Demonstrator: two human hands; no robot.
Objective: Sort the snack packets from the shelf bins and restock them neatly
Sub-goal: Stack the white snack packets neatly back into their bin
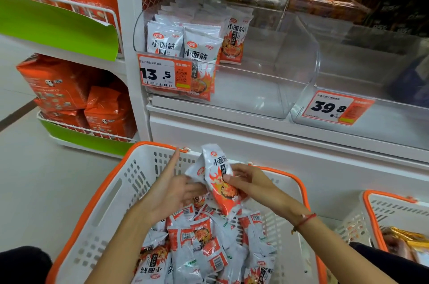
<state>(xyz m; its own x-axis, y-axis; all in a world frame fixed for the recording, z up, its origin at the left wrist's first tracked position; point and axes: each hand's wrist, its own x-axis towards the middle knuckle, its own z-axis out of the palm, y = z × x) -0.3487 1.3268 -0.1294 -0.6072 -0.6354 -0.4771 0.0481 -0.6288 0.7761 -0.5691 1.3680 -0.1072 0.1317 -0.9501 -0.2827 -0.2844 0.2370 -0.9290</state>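
Head view: both hands over the white basket (111, 193) with orange rim, close together. Right hand (251, 182) pinches a small stack of snack packets (219, 179), thumb on the printed face, fingers behind. Left hand (173, 187) is flat, fingers straight, palm against the stack's left edge, squaring it rather than gripping. Stack's long axis runs near upright, top tilted slightly left, flame print facing the camera. Rest of the loose packets (204, 244) lie jumbled in the basket right below the hands. Target looks like the clear shelf bin (297, 56) with the 13.5 price tag (162, 72): up and ahead of the hands, slightly left. Its left part holds upright rows of the same packets (183, 42), the right part is bare. Key relation: the bare gap sits almost straight above the right hand, so my guess is the right hand lifts the stack up and forward, keeping it upright to match the rows. A second basket (394, 211) sits at far right, with gold-wrapped goods in it.
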